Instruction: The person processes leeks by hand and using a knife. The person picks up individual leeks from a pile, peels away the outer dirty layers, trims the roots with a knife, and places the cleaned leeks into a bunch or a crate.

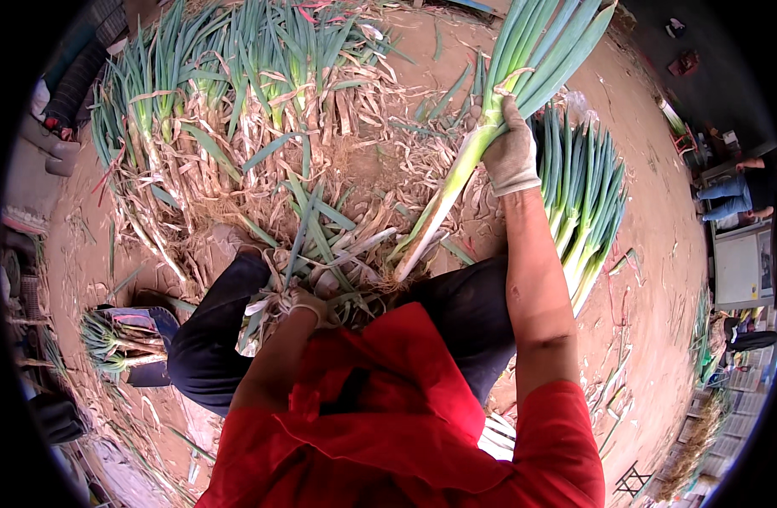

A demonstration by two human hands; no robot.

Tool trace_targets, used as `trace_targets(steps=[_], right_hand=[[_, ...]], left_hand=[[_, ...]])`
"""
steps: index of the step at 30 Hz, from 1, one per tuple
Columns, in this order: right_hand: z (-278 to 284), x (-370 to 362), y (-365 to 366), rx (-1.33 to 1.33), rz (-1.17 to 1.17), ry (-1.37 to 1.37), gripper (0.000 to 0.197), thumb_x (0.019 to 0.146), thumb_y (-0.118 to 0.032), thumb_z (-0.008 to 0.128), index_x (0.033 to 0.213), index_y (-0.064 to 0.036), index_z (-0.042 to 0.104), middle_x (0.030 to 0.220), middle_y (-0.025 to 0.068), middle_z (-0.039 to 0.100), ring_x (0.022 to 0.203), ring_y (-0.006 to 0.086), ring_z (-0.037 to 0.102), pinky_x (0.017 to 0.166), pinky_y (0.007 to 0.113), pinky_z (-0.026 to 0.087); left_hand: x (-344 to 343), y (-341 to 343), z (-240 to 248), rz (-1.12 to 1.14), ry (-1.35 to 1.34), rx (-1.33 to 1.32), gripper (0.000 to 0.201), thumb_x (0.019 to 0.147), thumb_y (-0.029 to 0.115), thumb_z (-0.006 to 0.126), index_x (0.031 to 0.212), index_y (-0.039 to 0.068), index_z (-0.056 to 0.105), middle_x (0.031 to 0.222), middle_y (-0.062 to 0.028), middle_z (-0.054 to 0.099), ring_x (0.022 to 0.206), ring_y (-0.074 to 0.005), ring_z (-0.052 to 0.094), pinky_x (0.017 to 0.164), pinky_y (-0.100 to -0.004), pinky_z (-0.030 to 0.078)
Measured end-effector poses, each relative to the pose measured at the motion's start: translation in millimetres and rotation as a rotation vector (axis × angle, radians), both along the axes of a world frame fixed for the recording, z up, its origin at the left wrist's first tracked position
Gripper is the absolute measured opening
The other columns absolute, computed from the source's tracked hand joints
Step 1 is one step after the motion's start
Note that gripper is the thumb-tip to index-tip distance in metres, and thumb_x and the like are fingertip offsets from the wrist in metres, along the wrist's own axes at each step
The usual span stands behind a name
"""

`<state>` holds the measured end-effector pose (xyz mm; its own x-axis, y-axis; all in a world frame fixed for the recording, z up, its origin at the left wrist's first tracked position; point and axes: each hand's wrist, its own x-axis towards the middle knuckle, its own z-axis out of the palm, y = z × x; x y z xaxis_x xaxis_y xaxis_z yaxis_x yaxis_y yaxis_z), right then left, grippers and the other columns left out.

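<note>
My right hand, in a pale work glove, is closed around a large green onion. The onion slants, its broad green leaves toward the top of the view and its white root end low between my knees. My gloved left hand is down by my left knee, fingers curled among stripped onion leaves, some of which it appears to grip. Its fingertips are partly hidden. Beside my right forearm lies a neat bundle of cleaned green onions.
A wide pile of untrimmed green onions covers the ground ahead and left. Loose peelings litter the brown floor. More onions lie beyond my left knee. A shovel rests far left. Another person is at the far right.
</note>
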<state>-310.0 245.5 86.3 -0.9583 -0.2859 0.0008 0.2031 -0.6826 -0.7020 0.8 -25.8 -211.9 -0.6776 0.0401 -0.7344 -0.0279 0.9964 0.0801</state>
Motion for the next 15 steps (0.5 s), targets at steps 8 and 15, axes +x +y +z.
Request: trace_targets(steps=[8, 15], right_hand=[[-1, 1, -14, -0.088, -0.015, -0.033, 0.03, 0.097, -0.022, 0.05, 0.118, -0.002, 0.05, 0.102, 0.0145, 0.06, 0.088, 0.0302, 0.063, 0.077, 0.043, 0.051], [9, 15, -32, -0.078, 0.088, -0.016, 0.036, 0.097, -0.021, 0.045, 0.126, 0.0012, 0.046, 0.112, 0.0187, 0.059, 0.098, 0.0326, 0.06, 0.088, 0.044, 0.048]], left_hand=[[-68, 26, 134, 0.752, 0.345, 1.162, 0.041, 0.089, 0.033, 0.061, 0.12, 0.007, 0.055, 0.114, -0.0099, 0.061, 0.105, -0.0209, 0.057, 0.092, -0.0317, 0.044], [-93, 109, 186, 0.644, 0.675, 1.152, 0.039, 0.088, 0.023, 0.063, 0.119, 0.002, 0.053, 0.11, -0.0156, 0.058, 0.102, -0.0249, 0.056, 0.086, -0.0338, 0.045]])
